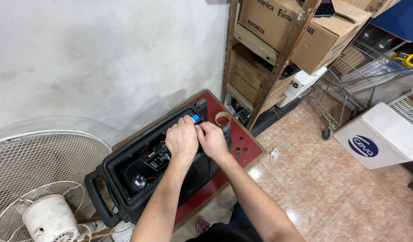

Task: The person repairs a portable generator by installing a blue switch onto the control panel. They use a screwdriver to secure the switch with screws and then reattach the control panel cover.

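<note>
Speaker cabinet (126, 179): a black plastic cabinet lying on its back on a low red bench (251, 152), its rear opened up, a carry handle at the near-left end.
Inside the cabinet: a dark circuit board (156, 160) with white markings, a round speaker magnet (138, 181) lower left, and red wires running between them.
Left hand (182, 140): knuckles up, fingers curled down over the cabinet's upper rim, touching the right hand; what it grips is hidden beneath it.
Right hand (212, 140): pressed just beside the left, fingers bent in toward the same spot; whether it pinches anything cannot be told.
Blue part (195, 118): a small blue piece showing just above the fingertips at the cabinet's edge.
Bench top: a roll of tan tape (222, 118) near the far corner, and several small black screws (241, 145) scattered to the right of the hands.
Shelf (278, 62): a rusty metal rack holding brown cardboard boxes (269, 22), all closed.
Floor: tan tiles, a white fan (40, 188) at left, a wire trolley (354, 71) and a white box (381, 134) at right.
</note>
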